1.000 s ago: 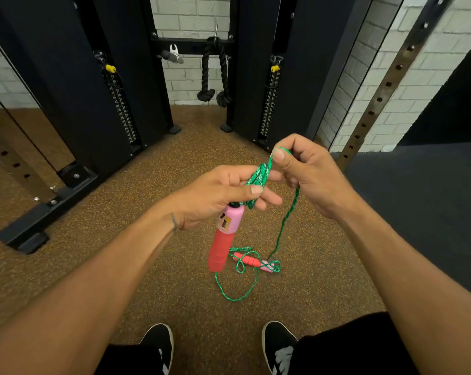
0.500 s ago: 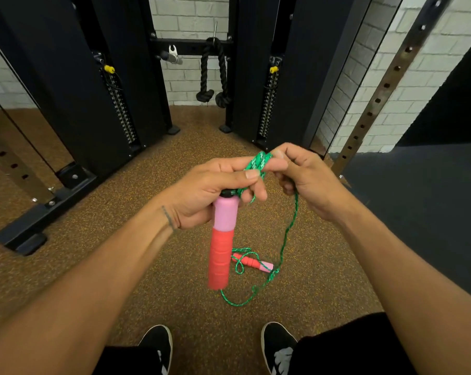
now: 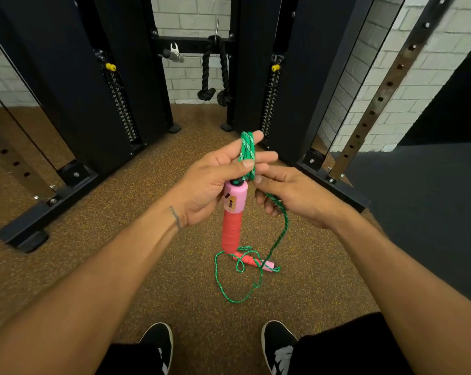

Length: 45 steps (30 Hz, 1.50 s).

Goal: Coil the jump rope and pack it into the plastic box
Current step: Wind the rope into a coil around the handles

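The left hand (image 3: 212, 182) holds the upper handle (image 3: 233, 216) of the jump rope at its pink top part, so the handle hangs down almost upright w/ the red grip below. I think this is done to keep the handle as a fixed anchor while the cord is wound. The index and middle fingers (image 3: 258, 156) of this hand are stretched out, and a few turns of the green cord (image 3: 247, 151) lie around them; the thumb presses on the turns so they do not slip off. So the left hand is closed on the handle and the coil together.

The right hand (image 3: 291, 196) is just beside the left, nearly touching at the fingertips. It is loosely closed around the cord, which passes through it and then drops to the floor (image 3: 99, 266). Probably it feeds the next turn and keeps some tension.

The rest of the cord lies in loose loops on the floor between the hands and the shoes (image 3: 158, 345), and the second handle (image 3: 254, 262) lies flat there, tangled w/ one small loop. Most of the cord is not yet coiled, approx. only the start is done. The plastic box is not in view.

Materials: the cord is braided, green w/ white flecks, soft and limp. The handles are cylinders, smooth pink plastic at one end and red ribbed grip, maybe foam. The floor is brown speckled rubber, rough, so the cord may drag a bit on it.
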### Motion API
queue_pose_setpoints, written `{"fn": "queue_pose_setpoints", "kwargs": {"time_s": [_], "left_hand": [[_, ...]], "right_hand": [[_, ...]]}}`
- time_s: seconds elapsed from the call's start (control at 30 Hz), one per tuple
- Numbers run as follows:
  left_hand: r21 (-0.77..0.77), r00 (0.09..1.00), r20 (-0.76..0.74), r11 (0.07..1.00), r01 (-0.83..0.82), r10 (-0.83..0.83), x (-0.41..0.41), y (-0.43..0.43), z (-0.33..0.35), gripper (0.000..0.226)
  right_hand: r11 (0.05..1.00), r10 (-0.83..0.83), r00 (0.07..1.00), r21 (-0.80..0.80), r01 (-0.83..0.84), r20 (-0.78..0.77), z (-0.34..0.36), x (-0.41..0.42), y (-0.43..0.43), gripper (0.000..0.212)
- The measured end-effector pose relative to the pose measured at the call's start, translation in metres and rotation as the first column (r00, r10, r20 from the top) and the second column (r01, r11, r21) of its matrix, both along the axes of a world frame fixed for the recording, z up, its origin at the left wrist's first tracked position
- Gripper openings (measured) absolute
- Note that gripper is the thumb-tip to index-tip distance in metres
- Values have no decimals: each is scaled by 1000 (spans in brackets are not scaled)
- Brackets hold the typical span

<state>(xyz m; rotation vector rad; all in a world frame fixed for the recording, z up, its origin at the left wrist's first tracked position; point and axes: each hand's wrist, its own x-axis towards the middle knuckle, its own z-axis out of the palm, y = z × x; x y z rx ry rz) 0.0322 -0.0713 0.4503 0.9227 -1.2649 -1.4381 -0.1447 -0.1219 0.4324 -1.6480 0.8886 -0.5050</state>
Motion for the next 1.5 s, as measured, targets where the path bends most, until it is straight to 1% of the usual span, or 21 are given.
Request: {"fn": "queue_pose_setpoints", "kwargs": {"time_s": [0.13, 0.2, 0.27, 0.37, 0.47, 0.53, 0.6, 0.67, 0.73, 0.8, 0.87, 0.9, 0.97, 1.0, 1.07, 1.17, 1.23, 1.3, 1.4, 1.47, 1.5], "left_hand": [[3, 993, 62, 995, -98, 98, 4, -5, -2, 49], [11, 989, 96, 993, -117, 115, 4, -5, -3, 51], [22, 987, 113, 993, -117, 114, 4, -5, -4, 56], [40, 993, 66, 995, -95, 93, 6, -5, -4, 66], [48, 996, -22, 995, -88, 89, 10, -4, 0, 64], [46, 995, -39, 995, -88, 89, 7, -4, 1, 63], [39, 996, -7, 996, -86, 86, 4, -3, -1, 65], [24, 994, 60, 996, -89, 87, 2, -3, -4, 67], [36, 993, 85, 996, -84, 81, 3, -4, -6, 71], [59, 993, 99, 995, -75, 69, 3, -6, -6, 72], [62, 988, 139, 996, -70, 61, 4, -7, -6, 73], [60, 986, 160, 996, -66, 55, 4, -7, -5, 73], [47, 978, 198, 996, -72, 61, 5, -6, -4, 74], [39, 972, 224, 996, -78, 67, 5, -6, -4, 74], [29, 958, 280, 997, -68, 57, 5, -5, -3, 74], [30, 947, 319, 999, 28, -36, 6, -1, -2, 69], [23, 937, 333, 994, 105, -107, 7, 0, 1, 58], [23, 926, 339, 985, 170, -167, 8, 1, 2, 47], [36, 904, 373, 977, 212, -210, 7, 1, 1, 36], [41, 884, 412, 974, 224, -221, 4, 2, 0, 31], [42, 885, 408, 973, 228, -225, 3, 2, -1, 29]], "right_hand": [[989, 61, 991, -130, -77, -122, 1, -1, 2, 19], [976, 82, 980, -186, -116, -183, 2, -2, 3, 19], [972, 76, 976, -205, -119, -203, 2, -3, 2, 22], [965, 73, 974, -230, -123, -214, -1, -4, 0, 22], [964, 19, 977, -254, -74, -212, -7, -3, -4, 21], [949, -32, 965, -312, -53, -260, -11, -2, -7, 22], [912, -44, 931, -395, -110, -361, -13, 1, -9, 22], [873, -30, 895, -448, -193, -445, -11, 3, -8, 25], [840, 2, 886, -480, -253, -464, -5, 5, -3, 27], [812, 25, 893, -512, -281, -450, 0, 5, 1, 29], [803, 19, 925, -545, -240, -379, 3, 4, 3, 26], [816, 14, 949, -544, -193, -315, 5, 3, 4, 23], [873, 17, 990, -481, -85, -143, 8, 1, 4, 17], [898, 14, 998, -438, -39, -61, 10, -1, 4, 16], [914, 2, 999, -405, 12, 35, 13, -5, 3, 15], [905, 10, 996, -424, 29, 89, 17, -7, 3, 16], [896, 19, 995, -442, 28, 102, 15, -7, 0, 20], [879, 3, 995, -474, 46, 102, 14, -7, -2, 19], [857, -1, 990, -511, 73, 141, 16, -6, -3, 11], [856, -6, 988, -510, 86, 156, 16, -6, -4, 9], [863, -10, 987, -497, 90, 162, 17, -7, -4, 9]]}}
